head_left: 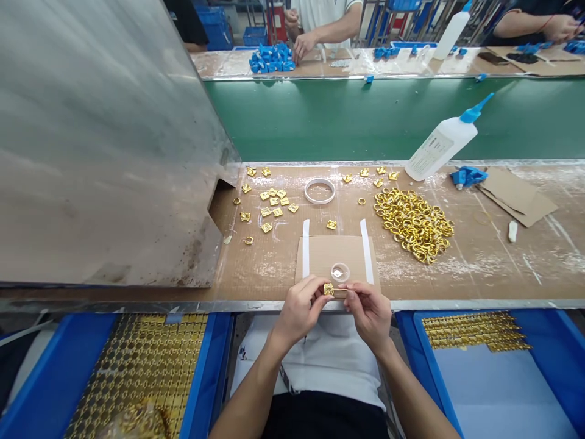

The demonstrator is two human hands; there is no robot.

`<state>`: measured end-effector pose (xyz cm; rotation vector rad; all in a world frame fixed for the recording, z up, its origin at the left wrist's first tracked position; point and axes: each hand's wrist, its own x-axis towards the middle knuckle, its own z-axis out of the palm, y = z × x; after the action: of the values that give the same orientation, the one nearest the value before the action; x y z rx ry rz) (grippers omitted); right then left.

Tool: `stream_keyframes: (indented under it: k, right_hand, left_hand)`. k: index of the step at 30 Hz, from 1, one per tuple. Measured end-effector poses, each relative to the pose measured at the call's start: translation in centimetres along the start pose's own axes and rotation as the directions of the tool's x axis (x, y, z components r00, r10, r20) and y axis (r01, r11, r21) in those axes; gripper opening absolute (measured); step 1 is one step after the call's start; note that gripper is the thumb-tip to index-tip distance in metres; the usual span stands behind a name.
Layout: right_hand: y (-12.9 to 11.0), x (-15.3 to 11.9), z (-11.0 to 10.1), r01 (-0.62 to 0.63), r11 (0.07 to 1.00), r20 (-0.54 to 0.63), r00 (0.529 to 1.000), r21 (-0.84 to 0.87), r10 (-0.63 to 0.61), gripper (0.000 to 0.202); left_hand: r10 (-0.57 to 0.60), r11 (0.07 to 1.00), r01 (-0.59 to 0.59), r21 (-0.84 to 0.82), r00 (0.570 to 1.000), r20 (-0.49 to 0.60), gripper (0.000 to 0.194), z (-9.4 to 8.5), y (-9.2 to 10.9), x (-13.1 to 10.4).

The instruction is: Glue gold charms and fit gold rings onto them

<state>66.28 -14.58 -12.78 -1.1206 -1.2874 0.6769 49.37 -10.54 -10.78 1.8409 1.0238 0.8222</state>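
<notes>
Near the table's front edge, my left hand (299, 310) pinches a small square gold piece (328, 289) between thumb and fingertips. My right hand (371, 312) grips a thin stick (340, 289), its tip against or very close to the gold piece. Just beyond the fingers, a small clear round dish (346, 268) has something pale inside. It stands on a cardboard pad (336, 249), which has white tape strips (306, 247) on both sides. Loose square gold pieces (277, 212) lie ahead to the left. A heap of gold rings (414, 225) is on the right.
A metal housing (114, 140) bounds the left side. A white bottle (441, 149) leans at the back right. Blue trays with gold pieces stand below on the left (218, 360) and right (560, 360). Across the green belt (320, 116), other people work.
</notes>
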Motion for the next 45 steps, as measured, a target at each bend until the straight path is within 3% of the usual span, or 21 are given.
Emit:
stream_keyframes:
  k: [23,45]
  right_hand:
    - [0.35,-0.21,-0.26,0.061,0.993,0.027,0.998,-0.103,-0.058,0.012]
    - [0.44,-0.42,-0.20,0.039,0.998,0.026,0.999,-0.050,-0.038,0.019]
  left_hand:
    - [0.031,0.999,-0.031,-0.021,0.999,-0.008,0.012,0.09,-0.05,0.05]
    - [0.048,0.999,-0.049,-0.015,0.999,-0.013,0.013,0.04,-0.05,0.06]
